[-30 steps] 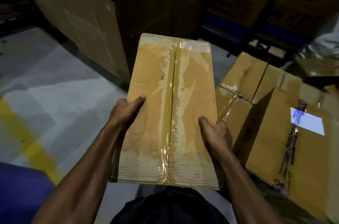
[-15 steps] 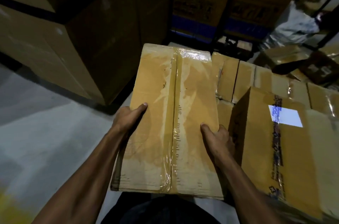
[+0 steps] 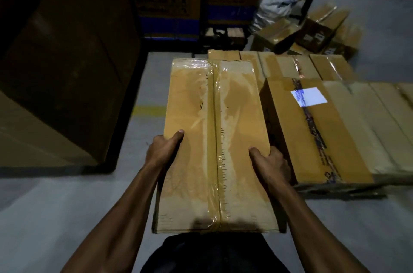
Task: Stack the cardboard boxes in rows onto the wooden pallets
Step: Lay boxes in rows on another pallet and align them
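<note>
I carry a long taped cardboard box (image 3: 214, 138) in front of my chest. My left hand (image 3: 164, 150) grips its left edge, thumb lying on the top. My right hand (image 3: 271, 164) grips its right edge the same way. Just to the right stands a taller box with a white label (image 3: 312, 129), part of a row of stacked boxes (image 3: 380, 120). Lower boxes (image 3: 290, 65) lie behind that row. The pallet under them is hidden except for a dark strip (image 3: 339, 191) at floor level.
A very large carton (image 3: 62, 71) stands on the left, close to my carried box. Printed cartons on a blue rack (image 3: 169, 24) fill the back. Loose boxes (image 3: 321, 29) and a plastic bag (image 3: 277, 4) lie at the back right. Grey floor with a yellow line (image 3: 149, 110) runs between.
The view has swung right and the stacked row now lies square beside the box. The box stays in both hands and has come closer to the labelled box.
</note>
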